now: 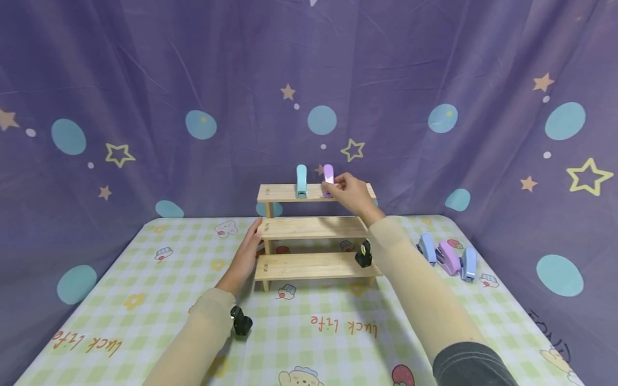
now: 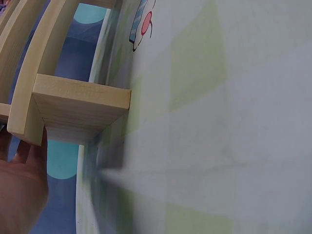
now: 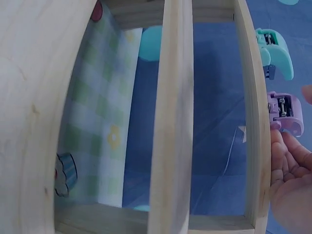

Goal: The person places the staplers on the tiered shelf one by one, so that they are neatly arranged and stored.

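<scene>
The purple stapler (image 1: 329,171) sits on the rack's (image 1: 314,229) top plank, right of its middle; the right hand (image 1: 356,194) pinches it from the rack's right side, a grip that likely controls its position there. Beside it on the same plank sits the teal stapler (image 1: 301,180), a gap between them. The left hand (image 1: 247,249) rests with fingers extended against the rack's left end, presumably steadying it. Right of the rack, three more staplers (image 1: 448,258) lie close together on the table (image 1: 178,273), within reach.
</scene>
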Tool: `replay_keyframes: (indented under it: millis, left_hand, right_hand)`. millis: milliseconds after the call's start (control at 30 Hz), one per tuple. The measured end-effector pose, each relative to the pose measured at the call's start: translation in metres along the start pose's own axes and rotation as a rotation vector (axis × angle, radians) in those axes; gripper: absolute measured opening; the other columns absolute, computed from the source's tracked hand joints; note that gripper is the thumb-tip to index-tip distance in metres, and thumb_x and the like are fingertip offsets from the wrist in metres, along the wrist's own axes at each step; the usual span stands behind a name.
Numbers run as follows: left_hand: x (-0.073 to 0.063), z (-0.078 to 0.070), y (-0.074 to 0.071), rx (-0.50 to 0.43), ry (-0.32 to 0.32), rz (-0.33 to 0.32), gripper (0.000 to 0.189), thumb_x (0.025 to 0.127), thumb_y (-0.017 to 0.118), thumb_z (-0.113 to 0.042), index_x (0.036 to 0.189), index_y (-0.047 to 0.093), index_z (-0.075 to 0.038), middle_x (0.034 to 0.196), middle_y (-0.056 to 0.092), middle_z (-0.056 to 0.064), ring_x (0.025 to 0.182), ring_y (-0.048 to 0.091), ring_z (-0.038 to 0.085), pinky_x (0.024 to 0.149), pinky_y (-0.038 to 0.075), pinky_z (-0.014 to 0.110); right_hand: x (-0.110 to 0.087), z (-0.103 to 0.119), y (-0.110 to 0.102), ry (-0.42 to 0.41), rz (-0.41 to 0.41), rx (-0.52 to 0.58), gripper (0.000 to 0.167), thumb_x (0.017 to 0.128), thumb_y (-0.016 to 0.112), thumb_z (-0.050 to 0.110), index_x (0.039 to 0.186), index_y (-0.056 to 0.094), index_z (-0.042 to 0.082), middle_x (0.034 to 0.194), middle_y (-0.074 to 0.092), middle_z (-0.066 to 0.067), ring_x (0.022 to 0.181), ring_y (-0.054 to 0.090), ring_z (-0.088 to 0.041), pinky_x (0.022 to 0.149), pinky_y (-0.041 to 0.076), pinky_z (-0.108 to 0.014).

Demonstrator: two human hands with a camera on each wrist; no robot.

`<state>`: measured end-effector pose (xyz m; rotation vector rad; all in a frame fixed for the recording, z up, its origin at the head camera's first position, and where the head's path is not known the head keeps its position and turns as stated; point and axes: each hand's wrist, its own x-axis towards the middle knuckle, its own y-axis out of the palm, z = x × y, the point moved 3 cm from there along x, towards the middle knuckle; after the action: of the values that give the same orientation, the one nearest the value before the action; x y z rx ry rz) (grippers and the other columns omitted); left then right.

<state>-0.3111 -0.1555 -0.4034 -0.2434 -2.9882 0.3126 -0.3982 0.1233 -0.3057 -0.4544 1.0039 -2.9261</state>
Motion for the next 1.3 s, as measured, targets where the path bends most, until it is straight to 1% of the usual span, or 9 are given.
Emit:
replay_keyframes:
  millis: [167,267,433,633,767,867,1067,1300]
  left_hand:
    - [0.012,0.023,-0.002,-0.002,0.013,-0.025,0.055,0.112,0.026,-0.037,0.163,0.010,-0.025,0.167,0.012,0.007,0.148,0.021,0.035,0.118,0.017,0.059]
    - [0.013,0.027,-0.002,0.012,0.034,-0.037,0.056,0.111,0.026,-0.042,0.163,0.012,-0.029,0.167,0.014,0.004,0.148,0.022,0.034,0.117,0.018,0.059]
    - [0.012,0.026,-0.003,0.018,0.055,-0.047,0.056,0.110,0.026,-0.045,0.163,0.013,-0.029,0.166,0.014,0.004,0.148,0.022,0.033,0.118,0.016,0.057]
    - [0.012,0.025,-0.002,0.024,0.052,-0.048,0.056,0.111,0.025,-0.043,0.163,0.012,-0.026,0.167,0.014,0.005,0.148,0.022,0.034,0.119,0.015,0.055]
    - [0.012,0.025,-0.001,0.035,0.041,-0.053,0.056,0.111,0.025,-0.041,0.163,0.012,-0.027,0.167,0.014,0.005,0.148,0.021,0.033,0.119,0.015,0.054]
    - [0.012,0.026,-0.002,0.041,0.036,-0.053,0.056,0.111,0.025,-0.042,0.163,0.011,-0.027,0.167,0.013,0.005,0.149,0.021,0.034,0.119,0.015,0.055]
    - [0.012,0.028,-0.002,0.036,0.021,-0.055,0.055,0.111,0.025,-0.043,0.162,0.012,-0.031,0.166,0.014,0.001,0.148,0.023,0.032,0.119,0.014,0.054]
    - [0.012,0.028,-0.002,0.032,0.022,-0.053,0.056,0.110,0.026,-0.045,0.162,0.013,-0.032,0.166,0.015,0.000,0.148,0.023,0.031,0.120,0.015,0.053]
  right_hand:
    - [-0.003,-0.001,0.002,-0.020,-0.004,0.057,0.053,0.095,0.067,0.046,0.123,0.056,0.002,0.110,0.063,-0.009,0.100,0.060,-0.022,0.087,0.051,-0.037]
    - [-0.005,0.000,0.001,-0.028,-0.005,0.065,0.052,0.096,0.066,0.043,0.125,0.056,0.001,0.111,0.064,-0.010,0.102,0.060,-0.023,0.087,0.052,-0.037]
    - [-0.010,0.002,-0.006,-0.045,0.011,0.037,0.048,0.098,0.063,0.040,0.126,0.057,0.001,0.113,0.065,-0.012,0.104,0.061,-0.025,0.088,0.051,-0.039]
    - [-0.017,0.000,-0.019,-0.058,0.047,-0.008,0.048,0.099,0.060,0.043,0.128,0.058,0.005,0.116,0.065,-0.011,0.109,0.061,-0.027,0.093,0.049,-0.043]
    - [-0.023,-0.008,-0.030,-0.042,0.087,-0.029,0.051,0.101,0.056,0.048,0.133,0.055,0.009,0.122,0.061,-0.010,0.115,0.058,-0.029,0.098,0.047,-0.048]
    - [-0.028,-0.015,-0.038,-0.035,0.100,-0.033,0.052,0.100,0.055,0.051,0.134,0.054,0.011,0.124,0.060,-0.010,0.116,0.057,-0.029,0.099,0.046,-0.050]
    - [-0.038,-0.027,-0.052,-0.031,0.127,-0.065,0.056,0.100,0.054,0.053,0.136,0.052,0.010,0.126,0.059,-0.011,0.116,0.057,-0.031,0.095,0.048,-0.051]
    - [-0.050,-0.046,-0.068,-0.020,0.124,-0.106,0.054,0.100,0.055,0.053,0.134,0.053,0.011,0.127,0.060,-0.013,0.116,0.057,-0.031,0.096,0.047,-0.051]
